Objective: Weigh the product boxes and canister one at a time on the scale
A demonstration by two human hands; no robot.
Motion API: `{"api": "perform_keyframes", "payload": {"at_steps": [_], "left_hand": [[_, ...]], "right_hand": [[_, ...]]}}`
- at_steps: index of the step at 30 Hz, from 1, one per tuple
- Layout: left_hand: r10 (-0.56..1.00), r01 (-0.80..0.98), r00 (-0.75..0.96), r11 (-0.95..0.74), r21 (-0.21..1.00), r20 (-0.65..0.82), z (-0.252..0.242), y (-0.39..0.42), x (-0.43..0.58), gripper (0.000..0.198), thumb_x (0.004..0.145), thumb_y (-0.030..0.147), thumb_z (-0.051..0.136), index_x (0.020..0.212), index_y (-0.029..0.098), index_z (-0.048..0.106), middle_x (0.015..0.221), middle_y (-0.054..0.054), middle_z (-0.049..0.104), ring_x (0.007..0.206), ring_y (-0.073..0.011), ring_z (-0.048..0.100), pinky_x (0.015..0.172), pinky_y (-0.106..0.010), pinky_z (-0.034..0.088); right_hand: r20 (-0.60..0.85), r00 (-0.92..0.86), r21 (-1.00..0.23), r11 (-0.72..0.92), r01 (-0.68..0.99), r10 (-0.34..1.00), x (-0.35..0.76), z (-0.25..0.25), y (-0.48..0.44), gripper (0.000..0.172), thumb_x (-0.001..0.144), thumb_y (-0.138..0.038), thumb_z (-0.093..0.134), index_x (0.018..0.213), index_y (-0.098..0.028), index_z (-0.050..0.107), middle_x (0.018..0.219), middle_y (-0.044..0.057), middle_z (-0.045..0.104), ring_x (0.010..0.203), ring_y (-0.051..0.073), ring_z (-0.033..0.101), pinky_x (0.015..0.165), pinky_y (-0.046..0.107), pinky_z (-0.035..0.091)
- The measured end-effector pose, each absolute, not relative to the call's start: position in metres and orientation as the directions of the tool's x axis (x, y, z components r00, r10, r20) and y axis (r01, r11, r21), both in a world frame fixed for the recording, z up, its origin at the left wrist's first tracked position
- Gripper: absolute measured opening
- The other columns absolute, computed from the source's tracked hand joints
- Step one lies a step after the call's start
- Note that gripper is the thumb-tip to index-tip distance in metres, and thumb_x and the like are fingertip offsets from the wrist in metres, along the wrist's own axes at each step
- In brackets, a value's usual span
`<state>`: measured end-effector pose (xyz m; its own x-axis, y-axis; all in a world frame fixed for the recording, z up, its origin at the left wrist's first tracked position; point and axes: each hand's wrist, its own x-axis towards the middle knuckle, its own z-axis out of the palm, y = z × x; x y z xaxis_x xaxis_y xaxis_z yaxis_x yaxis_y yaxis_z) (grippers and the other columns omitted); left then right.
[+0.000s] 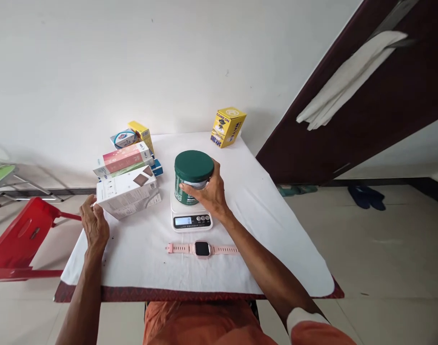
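Observation:
My right hand (209, 191) is wrapped round the side of a green can with a dark green lid (193, 167), which stands on a small white digital scale (190, 220). My left hand (94, 221) grips the near left corner of a white box (129, 192) lying on the white cloth at the table's left. The scale's display faces me.
A pink smartwatch (202, 249) lies flat in front of the scale. Behind the white box are stacked boxes (125, 158) and a yellow box (227, 126) at the far edge. A red chair (21, 239) stands left of the table (276, 230); a dark door (366, 105) stands at right.

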<state>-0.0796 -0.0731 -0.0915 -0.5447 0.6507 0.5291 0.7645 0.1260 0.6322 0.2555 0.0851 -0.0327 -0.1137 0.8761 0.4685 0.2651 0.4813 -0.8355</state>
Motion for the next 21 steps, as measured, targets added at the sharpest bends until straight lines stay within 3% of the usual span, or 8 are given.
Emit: {"api": "perform_keyframes", "payload": {"at_steps": [4,11,14,17,21], "left_hand": [[0.646,0.772,-0.549,0.149,0.618,0.53,-0.086,-0.072,-0.075,0.088,0.105,0.081,0.019,0.143,0.015,0.063,0.14,-0.025,0.061,0.133,-0.0426,0.055,0.113,-0.066,0.046],[0.64,0.767,-0.563,0.169,0.619,0.523,-0.089,-0.066,-0.078,0.095,0.1,0.087,0.017,0.148,0.017,0.062,0.142,-0.025,0.063,0.133,-0.0463,0.056,0.11,-0.069,0.048],[0.635,0.767,-0.568,0.177,0.617,0.524,-0.094,-0.066,-0.083,0.082,0.102,0.083,0.021,0.15,0.029,0.061,0.141,-0.017,0.064,0.133,-0.0459,0.057,0.109,-0.071,0.051],[0.621,0.762,-0.585,0.2,0.616,0.522,-0.097,-0.067,-0.085,0.072,0.105,0.078,0.02,0.152,0.038,0.056,0.139,-0.012,0.064,0.135,-0.0454,0.056,0.111,-0.073,0.05],[0.618,0.747,-0.609,0.235,0.622,0.497,-0.099,-0.065,-0.085,0.081,0.105,0.079,0.021,0.146,0.022,0.061,0.135,-0.019,0.067,0.129,-0.0429,0.061,0.111,-0.067,0.052]], "right_hand": [[0.483,0.031,-0.848,0.459,0.265,0.875,0.274,-0.015,0.131,0.106,0.066,-0.065,0.094,0.151,-0.029,0.04,0.142,0.016,0.068,0.128,0.035,0.07,0.107,0.054,0.06],[0.495,0.175,-0.831,0.405,0.381,0.851,0.261,-0.016,0.276,0.1,0.063,-0.05,0.093,0.144,-0.023,0.042,0.153,0.019,0.056,0.147,0.036,0.051,0.126,0.062,0.04],[0.478,0.211,-0.842,0.377,0.386,0.853,0.244,-0.029,0.319,0.092,0.068,-0.056,0.093,0.14,-0.023,0.045,0.157,0.02,0.051,0.15,0.036,0.04,0.129,0.065,0.032],[0.465,0.218,-0.849,0.362,0.386,0.858,0.231,-0.047,0.345,0.093,0.07,-0.06,0.095,0.139,-0.025,0.044,0.159,0.02,0.048,0.144,0.034,0.037,0.129,0.06,0.029],[0.5,0.135,-0.813,0.409,0.414,0.855,0.222,-0.068,0.365,0.083,0.081,-0.072,0.082,0.137,-0.026,0.042,0.16,0.022,0.04,0.146,0.036,0.031,0.129,0.064,0.023]]}}
